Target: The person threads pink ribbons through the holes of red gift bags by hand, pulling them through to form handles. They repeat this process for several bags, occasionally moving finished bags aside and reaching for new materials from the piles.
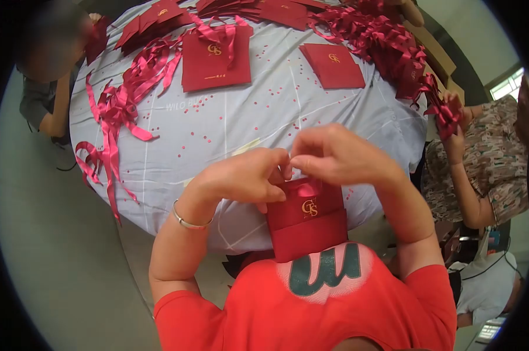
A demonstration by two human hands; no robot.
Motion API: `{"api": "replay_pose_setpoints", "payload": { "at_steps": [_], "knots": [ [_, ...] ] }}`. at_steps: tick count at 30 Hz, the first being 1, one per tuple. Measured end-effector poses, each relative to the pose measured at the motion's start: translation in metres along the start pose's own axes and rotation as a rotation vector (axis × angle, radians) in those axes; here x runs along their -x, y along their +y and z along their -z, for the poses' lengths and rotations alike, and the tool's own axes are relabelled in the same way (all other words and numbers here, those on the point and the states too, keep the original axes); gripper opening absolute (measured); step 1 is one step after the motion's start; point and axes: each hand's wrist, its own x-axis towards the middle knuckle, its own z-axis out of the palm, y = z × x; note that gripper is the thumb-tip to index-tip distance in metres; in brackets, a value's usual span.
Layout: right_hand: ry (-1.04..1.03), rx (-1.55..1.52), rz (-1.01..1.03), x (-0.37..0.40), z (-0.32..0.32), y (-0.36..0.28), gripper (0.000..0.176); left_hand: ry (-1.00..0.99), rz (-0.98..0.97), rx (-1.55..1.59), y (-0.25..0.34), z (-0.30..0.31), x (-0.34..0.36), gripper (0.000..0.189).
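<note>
Left hand [241,175] and right hand [334,155] pinch ribbon [304,188] atop red envelope [308,225].
Fingers [276,159] closed on it; I'd keep it taut, centred at 12 o'clock.

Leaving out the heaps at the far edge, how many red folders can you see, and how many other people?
Red folders flat on the cloth: 2
Red folder held by left hand and right hand: 1
Other people: 2
Total: 5

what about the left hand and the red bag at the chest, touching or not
Touching. Head view: the left hand curls its fingers over the top edge of the red bag, with no gap.
</note>
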Motion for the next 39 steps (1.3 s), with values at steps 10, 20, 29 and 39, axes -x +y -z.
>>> {"api": "replay_pose_setpoints", "payload": {
  "at_steps": [10,20,29,39],
  "knots": [
    [-0.682,-0.341,-0.247,-0.038,0.009,0.024,0.038,0.188,-0.275,-0.355,0.021,-0.020,0.016,0.019],
    [-0.541,-0.513,-0.380,-0.033,-0.008,0.028,0.036,0.326,-0.402,-0.531,0.012,-0.034,0.017,0.018],
    [-0.359,-0.407,-0.362,-0.030,0.002,0.022,0.036,0.398,-0.257,-0.535,0.014,-0.038,0.006,0.015],
    [-0.233,-0.345,-0.163,-0.042,0.011,0.062,0.030,0.377,-0.306,-0.487,0.015,-0.055,-0.001,0.018]
  ]
}}
